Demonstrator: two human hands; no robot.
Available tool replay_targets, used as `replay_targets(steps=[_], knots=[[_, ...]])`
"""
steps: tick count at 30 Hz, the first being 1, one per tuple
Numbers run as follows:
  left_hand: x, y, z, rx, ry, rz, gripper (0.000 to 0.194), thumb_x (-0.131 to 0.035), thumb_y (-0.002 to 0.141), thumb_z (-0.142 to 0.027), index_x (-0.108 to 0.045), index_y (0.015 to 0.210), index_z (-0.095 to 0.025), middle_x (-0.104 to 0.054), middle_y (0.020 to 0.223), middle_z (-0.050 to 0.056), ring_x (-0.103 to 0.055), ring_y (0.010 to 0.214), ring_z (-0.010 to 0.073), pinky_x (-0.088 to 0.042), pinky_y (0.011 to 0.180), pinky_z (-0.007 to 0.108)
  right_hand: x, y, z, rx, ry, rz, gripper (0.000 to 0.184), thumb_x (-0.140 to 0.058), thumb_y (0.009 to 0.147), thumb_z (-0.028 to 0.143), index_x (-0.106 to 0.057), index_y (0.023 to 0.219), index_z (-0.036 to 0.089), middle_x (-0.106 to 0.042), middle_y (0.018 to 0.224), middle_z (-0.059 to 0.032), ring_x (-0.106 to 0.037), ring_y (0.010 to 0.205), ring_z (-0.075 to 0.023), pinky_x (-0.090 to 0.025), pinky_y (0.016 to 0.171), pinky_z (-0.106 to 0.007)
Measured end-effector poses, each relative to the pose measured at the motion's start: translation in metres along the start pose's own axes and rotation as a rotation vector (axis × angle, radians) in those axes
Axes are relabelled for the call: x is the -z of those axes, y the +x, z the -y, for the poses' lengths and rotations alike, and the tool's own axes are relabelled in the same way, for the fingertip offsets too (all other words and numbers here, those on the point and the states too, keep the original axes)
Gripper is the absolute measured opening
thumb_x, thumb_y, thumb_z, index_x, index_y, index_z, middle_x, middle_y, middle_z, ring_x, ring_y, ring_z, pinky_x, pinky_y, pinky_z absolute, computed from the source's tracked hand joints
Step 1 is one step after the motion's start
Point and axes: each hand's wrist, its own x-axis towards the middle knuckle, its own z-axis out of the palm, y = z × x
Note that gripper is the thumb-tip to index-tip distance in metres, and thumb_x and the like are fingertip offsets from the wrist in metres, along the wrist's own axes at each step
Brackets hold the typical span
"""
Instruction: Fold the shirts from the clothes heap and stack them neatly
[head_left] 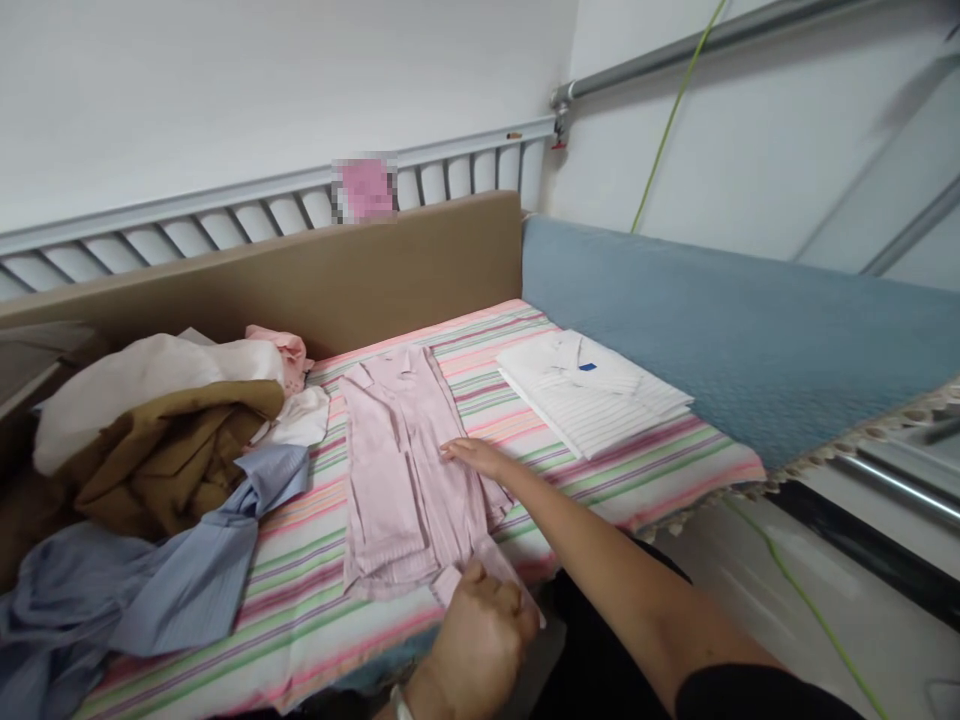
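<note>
A pale pink shirt (pixel 382 470) with fine stripes lies spread on the bed, its collar pointing away from me. One side of it is folded inward lengthwise. My left hand (pixel 484 630), with a bracelet at the wrist, is closed around the shirt's sleeve near the hem, and part of the cuff sticks out past the fingers. My right hand (pixel 472 456) rests on the shirt's right side with fingers stretched out. To the right lie white striped shirts (pixel 592 390), folded flat in a stack with a blue label at the collar.
On the left is a heap of crumpled clothes: a brown garment (pixel 187 450), a blue shirt (pixel 202 570) and a white one (pixel 165 380). A striped sheet (pixel 300 590) covers the bed. Behind stand a brown headboard (pixel 420 260) and a radiator (pixel 255 215); a blue padded side (pixel 712 330) borders the right.
</note>
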Motion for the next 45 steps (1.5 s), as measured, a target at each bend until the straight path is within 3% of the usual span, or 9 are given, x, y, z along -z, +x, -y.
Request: replay_targets(steps=[7, 17, 20, 23, 28, 33, 36, 40, 45], knots=[[0.007, -0.031, -0.021, -0.045, -0.018, -0.382, 0.026, -0.048, 0.085, -0.020, -0.052, 0.060, -0.018, -0.046, 0.055, -0.001, -0.043, 0.052, 0.0114, -0.025, 0.052, 0.029, -0.005, -0.003, 0.004, 0.017, -0.063, -0.010, 0.042, -0.043, 0.082, 0.047, -0.067, 0.096, 0.015, -0.068, 0.102, -0.0068, -0.059, 0.101, -0.0211, -0.040, 0.096, -0.038], [0.040, -0.049, -0.019, 0.040, -0.035, -0.283, 0.022, -0.043, 0.089, -0.019, -0.059, 0.074, -0.018, -0.051, 0.064, 0.001, -0.047, 0.059, 0.0129, -0.034, 0.054, 0.026, -0.007, -0.011, 0.019, 0.039, -0.153, -0.030, 0.035, -0.054, 0.078, 0.042, -0.068, 0.097, 0.016, -0.068, 0.103, -0.0078, -0.059, 0.101, -0.0238, -0.040, 0.095, -0.040], [0.059, -0.041, -0.005, 0.143, -0.129, -0.248, 0.021, -0.041, 0.089, -0.016, -0.062, 0.085, -0.018, -0.058, 0.076, 0.003, -0.052, 0.070, 0.0140, -0.039, 0.061, 0.026, -0.007, -0.027, 0.040, 0.084, -0.124, -0.048, 0.040, -0.052, 0.079, 0.048, -0.067, 0.099, 0.017, -0.066, 0.109, -0.0077, -0.057, 0.106, -0.0225, -0.039, 0.097, -0.038], [0.082, -0.028, 0.016, 0.259, -0.304, -0.208, 0.027, -0.036, 0.091, -0.014, -0.063, 0.089, -0.019, -0.062, 0.082, 0.004, -0.054, 0.077, 0.0144, -0.043, 0.068, 0.026, -0.006, -0.053, 0.057, 0.106, 0.068, 0.072, 0.049, -0.045, 0.083, 0.054, -0.067, 0.100, 0.015, -0.068, 0.104, -0.0085, -0.059, 0.104, -0.0213, -0.038, 0.098, -0.037], [0.103, 0.015, 0.078, 0.272, -0.439, -0.241, 0.026, -0.040, 0.087, -0.011, -0.065, 0.083, -0.019, -0.063, 0.079, 0.003, -0.057, 0.077, 0.0130, -0.045, 0.072, 0.025, -0.007, -0.083, 0.050, -0.092, 0.372, 0.239, 0.062, -0.034, 0.084, 0.062, -0.068, 0.096, 0.012, -0.070, 0.088, -0.0094, -0.064, 0.089, -0.0230, -0.045, 0.086, -0.039], [0.086, 0.074, 0.164, 0.547, -0.377, -0.283, 0.022, -0.050, 0.075, -0.005, -0.065, 0.082, -0.019, -0.065, 0.085, 0.002, -0.060, 0.083, 0.0156, -0.046, 0.082, 0.029, -0.005, -0.076, 0.030, -0.107, 0.488, 0.050, 0.046, -0.052, 0.076, 0.054, -0.066, 0.100, 0.017, -0.068, 0.095, -0.0062, -0.060, 0.093, -0.0234, -0.045, 0.083, -0.037], [0.061, 0.088, 0.195, 0.756, -0.280, -0.264, 0.032, -0.053, 0.070, -0.004, -0.064, 0.097, -0.017, -0.064, 0.097, 0.006, -0.059, 0.091, 0.0192, -0.042, 0.090, 0.035, -0.003, -0.066, 0.022, -0.147, 0.468, -0.013, 0.040, -0.064, 0.069, 0.039, -0.063, 0.102, 0.017, -0.066, 0.092, -0.0041, -0.059, 0.087, -0.0188, -0.045, 0.078, -0.031], [0.026, 0.060, 0.188, 0.876, -0.314, -0.234, 0.030, -0.053, 0.073, -0.012, -0.061, 0.101, -0.014, -0.065, 0.092, 0.009, -0.061, 0.080, 0.0187, -0.047, 0.077, 0.033, -0.005, -0.055, 0.013, -0.303, 0.363, -0.069, 0.038, -0.064, 0.068, 0.027, -0.062, 0.104, 0.016, -0.059, 0.072, 0.0006, -0.049, 0.057, -0.0096, -0.038, 0.055, -0.022], [-0.002, 0.006, 0.137, 1.096, -0.480, -0.240, 0.020, -0.053, 0.076, -0.029, -0.059, 0.089, -0.015, -0.065, 0.074, 0.005, -0.061, 0.064, 0.0177, -0.046, 0.060, 0.029, -0.013, -0.049, 0.004, -0.300, 0.270, -0.142, 0.037, -0.064, 0.064, 0.020, -0.063, 0.101, 0.015, -0.055, 0.065, 0.0025, -0.045, 0.055, -0.0086, -0.033, 0.052, -0.020]])
